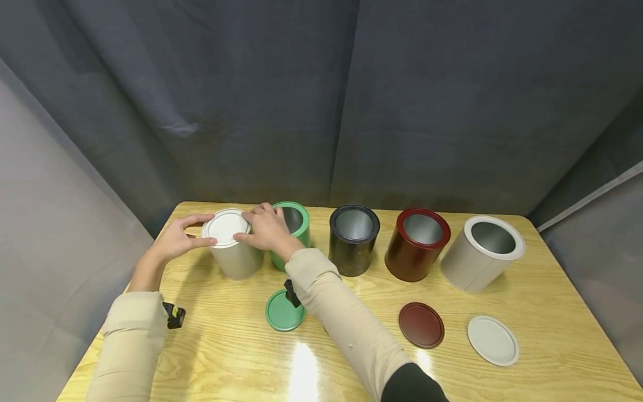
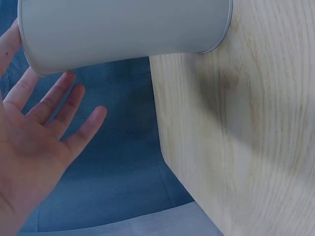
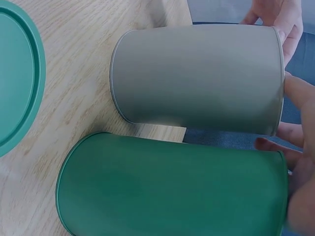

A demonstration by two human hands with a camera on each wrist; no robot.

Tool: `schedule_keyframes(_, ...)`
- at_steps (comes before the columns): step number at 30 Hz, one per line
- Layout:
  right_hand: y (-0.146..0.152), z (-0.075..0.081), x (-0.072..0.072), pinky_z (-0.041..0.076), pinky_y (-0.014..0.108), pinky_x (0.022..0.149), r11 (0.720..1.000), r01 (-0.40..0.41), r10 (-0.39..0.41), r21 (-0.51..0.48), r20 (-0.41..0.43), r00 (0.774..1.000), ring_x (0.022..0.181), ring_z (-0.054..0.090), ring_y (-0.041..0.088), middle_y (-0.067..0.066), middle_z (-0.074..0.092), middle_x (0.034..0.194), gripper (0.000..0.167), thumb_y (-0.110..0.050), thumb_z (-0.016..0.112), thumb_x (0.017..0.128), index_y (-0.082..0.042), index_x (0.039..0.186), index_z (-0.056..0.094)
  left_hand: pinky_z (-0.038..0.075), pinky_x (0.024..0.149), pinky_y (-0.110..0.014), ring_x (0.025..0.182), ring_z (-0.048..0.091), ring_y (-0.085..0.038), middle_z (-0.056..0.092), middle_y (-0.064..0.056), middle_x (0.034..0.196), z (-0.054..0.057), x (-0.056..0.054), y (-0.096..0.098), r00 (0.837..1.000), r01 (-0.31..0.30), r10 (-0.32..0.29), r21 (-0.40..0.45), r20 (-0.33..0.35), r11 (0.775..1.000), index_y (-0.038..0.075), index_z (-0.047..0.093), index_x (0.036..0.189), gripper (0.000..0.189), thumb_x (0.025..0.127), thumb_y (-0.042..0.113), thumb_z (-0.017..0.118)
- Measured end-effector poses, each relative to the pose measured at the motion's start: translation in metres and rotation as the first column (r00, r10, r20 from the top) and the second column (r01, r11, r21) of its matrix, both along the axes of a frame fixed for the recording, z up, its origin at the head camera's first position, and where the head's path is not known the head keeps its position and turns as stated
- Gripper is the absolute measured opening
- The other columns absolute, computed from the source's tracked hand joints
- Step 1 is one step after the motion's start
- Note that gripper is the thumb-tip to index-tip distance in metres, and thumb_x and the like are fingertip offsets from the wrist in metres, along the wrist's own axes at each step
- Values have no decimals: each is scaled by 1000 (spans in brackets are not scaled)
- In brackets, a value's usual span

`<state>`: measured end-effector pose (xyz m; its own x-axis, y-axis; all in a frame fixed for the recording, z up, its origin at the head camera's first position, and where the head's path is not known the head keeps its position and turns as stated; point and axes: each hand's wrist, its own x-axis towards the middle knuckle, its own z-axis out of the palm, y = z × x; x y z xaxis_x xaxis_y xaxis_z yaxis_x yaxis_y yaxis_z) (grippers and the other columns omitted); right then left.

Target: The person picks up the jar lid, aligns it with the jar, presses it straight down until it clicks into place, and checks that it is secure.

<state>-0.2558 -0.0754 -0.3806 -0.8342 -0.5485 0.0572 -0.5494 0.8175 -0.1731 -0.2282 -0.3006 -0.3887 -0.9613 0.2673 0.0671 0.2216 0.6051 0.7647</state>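
A light grey can point(image 1: 238, 262) stands at the left of the table with a white lid point(image 1: 228, 226) on its top. My left hand point(image 1: 173, 240) is at the lid's left side, thumb and forefinger spread along the rim; its other fingers extend beside the can in the left wrist view. On the opposite side, my right hand point(image 1: 268, 229) touches the lid's right edge with thumb and fingertips. Some of its fingers reach over the green can point(image 1: 304, 237), which stands open right beside the grey one. In the right wrist view, both hands meet the grey can's point(image 3: 197, 78) top rim.
Along the back stand an open black can point(image 1: 351, 254), a dark red can point(image 1: 409, 259) and another light grey can point(image 1: 467, 268). Nearer lie a green lid point(image 1: 282, 312), a dark red lid point(image 1: 421, 325) and a white lid point(image 1: 493, 340). Curtains point(image 1: 251, 111) surround the table.
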Motion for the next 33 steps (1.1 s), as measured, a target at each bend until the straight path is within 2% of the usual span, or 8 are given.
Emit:
schedule_keyframes(5, -2, 1, 1, 29, 38, 90, 1000, 2, -2, 3, -4, 1000, 119, 36, 17, -2, 51, 128, 62, -61, 47, 84, -23, 134, 47, 46, 75, -29, 107, 48, -36, 50, -24, 124, 4, 2, -1, 1000, -2, 1, -21, -4, 1000, -5, 50, 125, 56, 77, 13, 73)
schedule_keyframes(7, -3, 1, 1, 29, 38, 90, 1000, 4, -4, 2, -5, 1000, 119, 36, 17, -2, 51, 128, 62, -61, 47, 85, -24, 134, 47, 45, 74, -26, 107, 48, -36, 51, -24, 122, 4, 2, -1, 1000, 0, 0, -30, -16, 1000, -6, 51, 124, 55, 77, 12, 73)
schedule_keyframes(10, -2, 0, 1, 28, 38, 91, 1000, 1, -1, -4, -8, 1000, 119, 37, 16, -2, 50, 129, 62, -60, 47, 84, -23, 134, 47, 44, 76, -32, 106, 49, -36, 53, -24, 120, 2, 1, -1, 999, -3, 1, -46, -42, 999, -6, 52, 123, 55, 75, 12, 74)
schedule_keyframes(15, -1, -3, -1, 29, 38, 93, 999, -25, 24, -40, -25, 999, 122, 36, 15, -4, 44, 135, 60, -58, 50, 84, -21, 131, 50, 41, 82, -49, 105, 49, -35, 53, -23, 120, -1, -1, 0, 999, 4, -6, -35, -44, 999, -5, 52, 123, 55, 75, 12, 74)
schedule_keyframes(17, 0, -3, -1, 29, 38, 94, 998, -35, 34, -57, -25, 999, 124, 35, 15, -4, 42, 137, 58, -57, 52, 84, -20, 130, 52, 40, 83, -52, 106, 48, -37, 53, -24, 120, -2, -2, 0, 999, 9, -11, -33, -44, 999, -5, 52, 124, 55, 76, 12, 74)
schedule_keyframes(26, 0, -2, -1, 28, 37, 94, 997, -46, 45, -70, -12, 999, 123, 36, 15, -5, 43, 137, 58, -55, 53, 84, -20, 129, 52, 38, 84, -52, 105, 49, -37, 54, -24, 119, -1, -2, 0, 998, 14, -16, -38, -57, 999, -5, 52, 123, 54, 76, 12, 74)
schedule_keyframes(33, 0, 1, -1, 28, 38, 93, 998, -29, 28, -56, -5, 1000, 123, 36, 14, -7, 43, 136, 56, -56, 53, 84, -21, 129, 53, 40, 83, -48, 103, 50, -36, 56, -24, 115, 3, -2, 2, 997, 17, -21, -61, -68, 998, -6, 53, 121, 54, 75, 13, 75)
